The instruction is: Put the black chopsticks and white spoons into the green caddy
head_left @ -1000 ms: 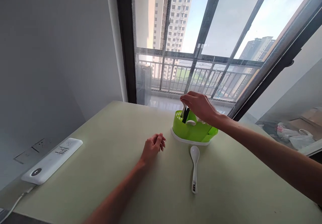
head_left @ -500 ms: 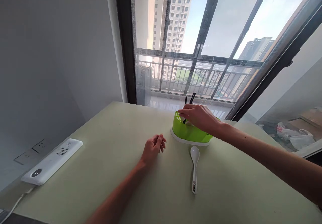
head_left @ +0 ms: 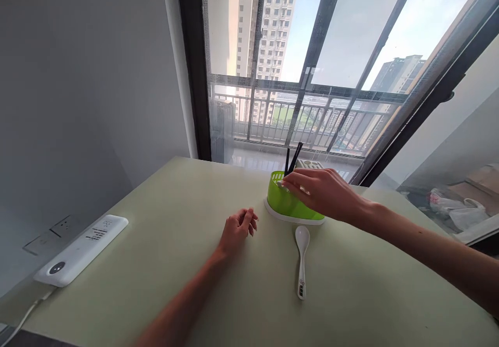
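Currently, the bright-green, oval plastic caddy with a slotted wall (head_left: pixel 288 204) stood upright on its white base (head_left: pixel 294 221), toward the far edge of the pale-green bench (head_left: pixel 175 207). Your right hand (head_left: pixel 329 191) lay across its near rim, with the thumb and fingers near one another around a small white piece (head_left: pixel 279 183). Whether that grip was clamped on the piece or merely rested over it could not be told. Your left hand (head_left: pixel 237 225) lay loosely curled beside the caddy, apart from it, with nothing visible in it.

Handling: the caddy appeared light and fairly stiff, liable to slide or tip if pushed high; its opposite end walls, low down, offered the best hold. The white piece looked hard, smooth and possibly slippery.

Visibility: your right hand hid the caddy's right end and much of its contents. The lower ends of the slim black sticks (head_left: pixel 295 158) were concealed, and the white piece's full shape was unclear.
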`<state>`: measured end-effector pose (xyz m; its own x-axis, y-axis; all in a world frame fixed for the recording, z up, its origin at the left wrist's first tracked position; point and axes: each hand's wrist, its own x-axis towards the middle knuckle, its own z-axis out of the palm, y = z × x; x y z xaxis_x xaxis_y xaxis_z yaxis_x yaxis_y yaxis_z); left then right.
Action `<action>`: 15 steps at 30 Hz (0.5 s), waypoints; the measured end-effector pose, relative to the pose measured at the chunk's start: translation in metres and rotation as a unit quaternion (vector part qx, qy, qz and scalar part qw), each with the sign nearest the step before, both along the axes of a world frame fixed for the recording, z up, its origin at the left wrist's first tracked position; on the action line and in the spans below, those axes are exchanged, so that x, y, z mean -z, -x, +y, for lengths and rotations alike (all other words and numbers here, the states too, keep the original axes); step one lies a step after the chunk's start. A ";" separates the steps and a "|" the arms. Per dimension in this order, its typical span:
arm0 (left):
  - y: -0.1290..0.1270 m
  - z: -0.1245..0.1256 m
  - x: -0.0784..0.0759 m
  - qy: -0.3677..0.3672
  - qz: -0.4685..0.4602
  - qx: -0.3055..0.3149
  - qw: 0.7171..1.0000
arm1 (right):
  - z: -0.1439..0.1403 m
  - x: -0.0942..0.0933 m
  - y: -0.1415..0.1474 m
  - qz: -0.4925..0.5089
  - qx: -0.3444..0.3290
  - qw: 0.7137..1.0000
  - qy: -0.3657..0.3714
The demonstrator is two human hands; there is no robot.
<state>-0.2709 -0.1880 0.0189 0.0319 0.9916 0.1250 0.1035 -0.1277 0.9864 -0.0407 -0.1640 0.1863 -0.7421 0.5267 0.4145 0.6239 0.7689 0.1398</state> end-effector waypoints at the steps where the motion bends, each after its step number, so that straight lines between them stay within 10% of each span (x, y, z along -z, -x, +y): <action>1: 0.000 0.000 0.001 0.000 -0.001 0.001 1.000 | -0.009 0.003 -0.001 -0.018 -0.045 0.999 0.012; 5: -0.001 0.001 0.002 0.001 0.000 0.002 1.000 | -0.037 0.036 -0.016 -0.148 -0.142 0.975 0.086; 15: -0.002 0.001 0.001 0.003 0.011 0.006 1.000 | -0.029 0.129 -0.065 -0.173 -0.071 0.978 0.098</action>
<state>-0.2693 -0.1875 0.0183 0.0468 0.9918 0.1186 0.1240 -0.1235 0.9846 0.0248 -0.1928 0.0576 -0.8911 0.4529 0.0277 0.4510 0.8772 0.1650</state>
